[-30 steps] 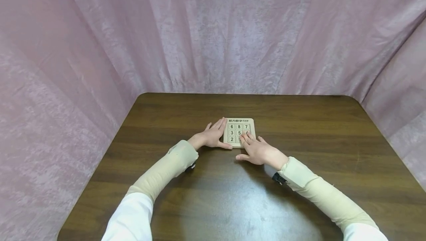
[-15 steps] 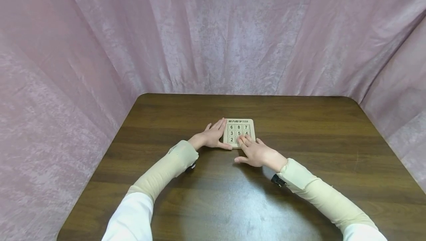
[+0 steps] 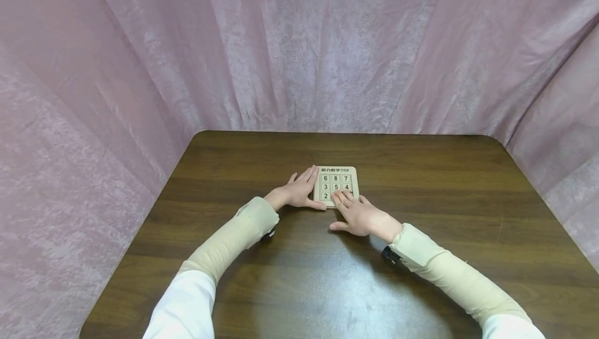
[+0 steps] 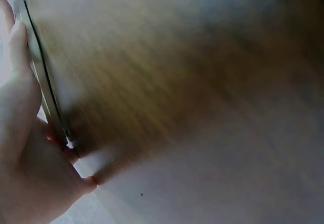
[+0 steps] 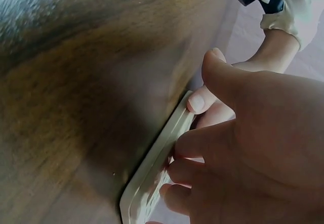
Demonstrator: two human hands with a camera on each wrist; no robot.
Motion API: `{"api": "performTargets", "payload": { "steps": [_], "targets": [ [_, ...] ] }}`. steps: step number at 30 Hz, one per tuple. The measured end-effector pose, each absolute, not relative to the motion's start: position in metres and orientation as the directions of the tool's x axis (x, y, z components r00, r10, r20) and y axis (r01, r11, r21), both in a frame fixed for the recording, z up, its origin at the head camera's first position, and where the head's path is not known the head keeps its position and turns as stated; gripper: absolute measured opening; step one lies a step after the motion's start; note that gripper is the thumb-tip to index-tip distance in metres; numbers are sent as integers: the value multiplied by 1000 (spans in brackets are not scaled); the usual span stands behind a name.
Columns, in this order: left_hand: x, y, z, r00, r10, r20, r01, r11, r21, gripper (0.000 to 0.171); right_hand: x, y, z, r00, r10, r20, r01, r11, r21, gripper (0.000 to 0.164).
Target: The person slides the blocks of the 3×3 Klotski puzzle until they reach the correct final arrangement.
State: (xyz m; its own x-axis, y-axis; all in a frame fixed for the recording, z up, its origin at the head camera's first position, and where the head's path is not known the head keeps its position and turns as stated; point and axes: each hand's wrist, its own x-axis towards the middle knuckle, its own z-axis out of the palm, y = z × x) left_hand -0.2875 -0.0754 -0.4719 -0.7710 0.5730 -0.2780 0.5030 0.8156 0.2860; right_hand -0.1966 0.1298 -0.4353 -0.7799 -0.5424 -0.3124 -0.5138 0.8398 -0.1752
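A pale square number-puzzle board (image 3: 336, 179) lies flat on the table, with numbered tiles in rows and dark lettering along its far edge. My left hand (image 3: 298, 192) braces its left side: the extended fingers lie along that edge, and the thumb reaches the near left corner. My right hand (image 3: 362, 217) comes from the near right, its straight fingertips touching tiles in the bottom row and hiding some of them. The right thumb sticks out to the left, off the board. In the right wrist view, the board's near edge (image 5: 152, 165) runs below the right fingers.
The brown wooden table (image 3: 421, 172) extends all round the board, with glare on its near part. Pink curtains (image 3: 299, 48) hang behind and to the sides. Each forearm wears a pale sleeve (image 3: 234, 240) with a dark device under the wrist.
My right hand has slid slightly left and toward me, so the 4 tile now shows. The left hand and the board stay in place.
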Motion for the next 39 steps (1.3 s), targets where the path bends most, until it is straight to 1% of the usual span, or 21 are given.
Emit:
{"api": "performTargets", "payload": {
  "steps": [16, 32, 39],
  "targets": [
    [-289, -76, -473, -772, 576, -268, 512, 814, 276, 119, -196, 134, -434, -788, -538, -300, -510, 843, -170, 84],
    [-287, -76, -471, -772, 576, -267, 500, 811, 303, 120, -193, 141, -431, -795, -534, -289, -500, 845, -187, 84],
    [-287, -76, -471, -771, 576, -273, 505, 813, 289, 120, -193, 139, -431, -797, -528, -294, -496, 849, -183, 85]
  ]
}}
